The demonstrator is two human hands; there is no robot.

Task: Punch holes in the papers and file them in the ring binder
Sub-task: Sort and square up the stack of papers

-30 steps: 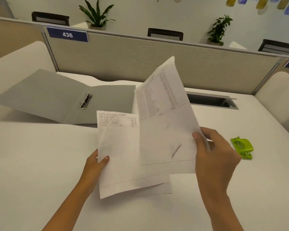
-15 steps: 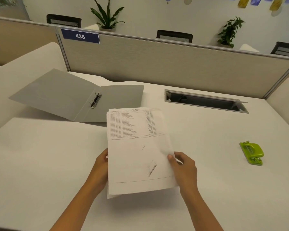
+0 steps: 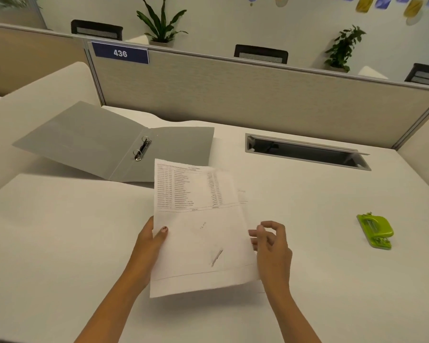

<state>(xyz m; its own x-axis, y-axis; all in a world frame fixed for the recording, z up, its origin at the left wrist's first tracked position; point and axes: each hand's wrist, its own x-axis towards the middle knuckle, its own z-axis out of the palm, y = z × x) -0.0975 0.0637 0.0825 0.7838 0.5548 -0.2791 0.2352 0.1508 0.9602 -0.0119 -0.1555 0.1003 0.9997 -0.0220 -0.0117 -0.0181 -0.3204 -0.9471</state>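
Note:
A stack of printed papers [image 3: 198, 226] is held just above the white desk [image 3: 60, 243] in front of me. My left hand [image 3: 151, 240] grips its left edge, thumb on top. My right hand [image 3: 270, 241] hovers at the stack's right edge with fingers spread and loosely curled, holding nothing. A grey ring binder [image 3: 104, 142] lies open at the back left, its metal rings [image 3: 142, 148] exposed. A green hole punch [image 3: 377, 230] sits on the desk to the right, well apart from both hands.
A grey partition panel [image 3: 258, 95] with a blue "436" sign [image 3: 120, 53] closes off the desk's far side. A cable slot [image 3: 305, 152] with a raised flap is cut into the desk at back right. Chairs and plants stand beyond.
The sheet my right hand held up was laid onto the sheet in my left hand, forming one stack. My right hand has now let go of the stack's right edge.

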